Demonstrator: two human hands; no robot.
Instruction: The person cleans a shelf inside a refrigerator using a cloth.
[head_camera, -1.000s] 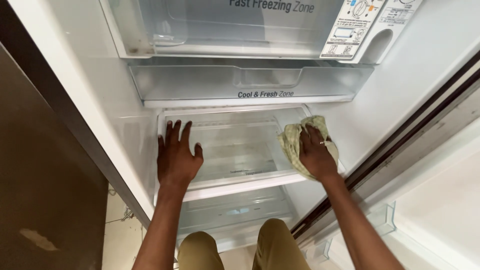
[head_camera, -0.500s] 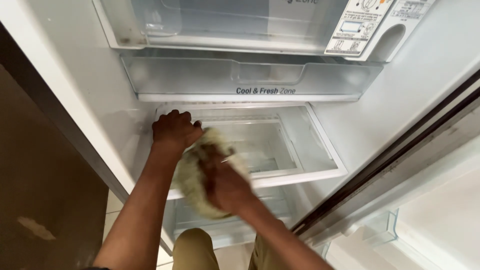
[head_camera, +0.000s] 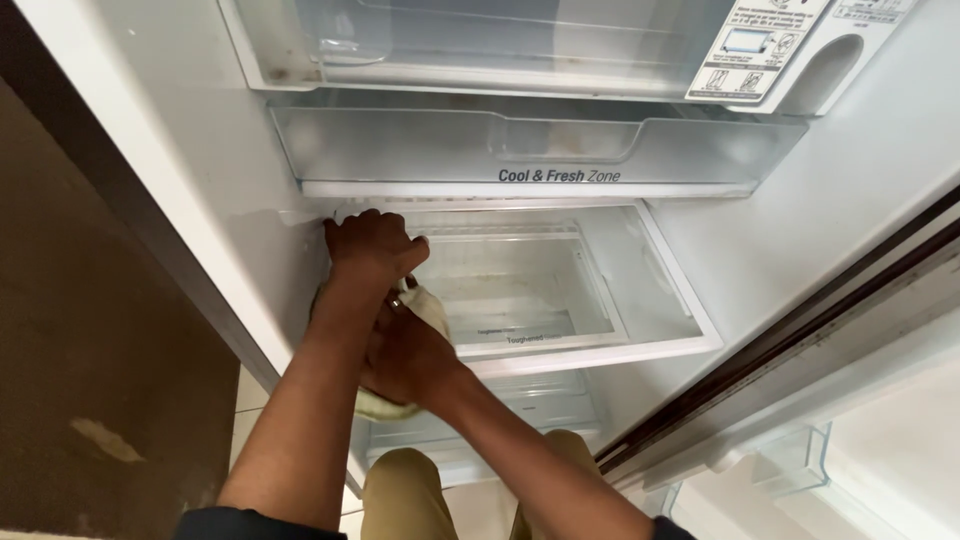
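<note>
An open refrigerator fills the view, its white inner walls (head_camera: 200, 150) smooth and glossy. A glass shelf (head_camera: 560, 300) with a white rim spans the middle, bare and slightly smudged, and above it sits a clear plastic drawer (head_camera: 540, 145) under another clear compartment (head_camera: 480, 40). The left hand (head_camera: 368, 250) is curled into a loose fist at the shelf's back left corner, knuckles up against the wall. The right hand (head_camera: 410, 355) crosses beneath the left forearm, fingers closed around a pale yellow-green cloth (head_camera: 425, 305) (mostly hidden, bunched at the shelf's left front edge). Lower down, another clear bin (head_camera: 530, 405) shows above khaki-clad knees (head_camera: 400, 495). A brown surface (head_camera: 90, 380) lies left; the door's seal (head_camera: 800, 340) runs diagonally at right.
</note>
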